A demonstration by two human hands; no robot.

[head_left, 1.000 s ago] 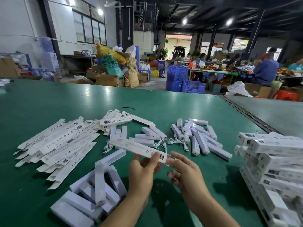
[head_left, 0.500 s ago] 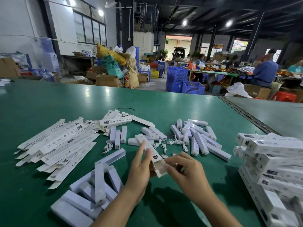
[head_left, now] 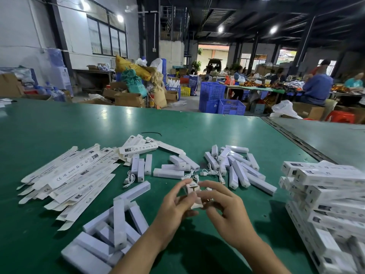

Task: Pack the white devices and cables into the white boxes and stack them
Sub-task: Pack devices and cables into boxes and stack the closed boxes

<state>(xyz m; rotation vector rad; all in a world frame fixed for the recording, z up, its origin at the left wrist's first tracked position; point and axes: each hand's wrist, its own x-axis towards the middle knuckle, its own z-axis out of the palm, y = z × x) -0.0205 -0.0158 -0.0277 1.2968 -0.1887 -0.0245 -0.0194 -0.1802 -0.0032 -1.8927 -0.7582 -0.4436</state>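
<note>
**Risks.** Flat boxes [head_left: 69, 175] lie fanned on the worktop [head_left: 177, 123] at the left, with loose devices [head_left: 110, 232] heaped near them; neither is touched.

The left hand [head_left: 171, 208] has its grip clamped on the box [head_left: 192, 188], thumb and fingers curled round its near end. The box is held above the worktop, just in front of the person, and its end flaps stand partly unfolded. Judgement: if the grip squeezes the thin card while the flap goes in, the end may crease, or the tab may miss its slot and buckle. Whether a device and cable are inside cannot be told. An open end tipped downward would let any contents slide out.

The right hand [head_left: 227, 210] has its grip closed on the same end, fingertips curled onto the flap. A hard push from that side could shove the box through the left grip. Loose cables [head_left: 212, 172] lie just beyond the hands and could snag.

At the far right the stack [head_left: 325, 194] of packed boxes sits uneven, and a careless placing could topple it.

**Orientation.** The box is seen almost end-on. Its long axis runs away from the person, and the flap end points back toward the camera, slightly upward.
</note>
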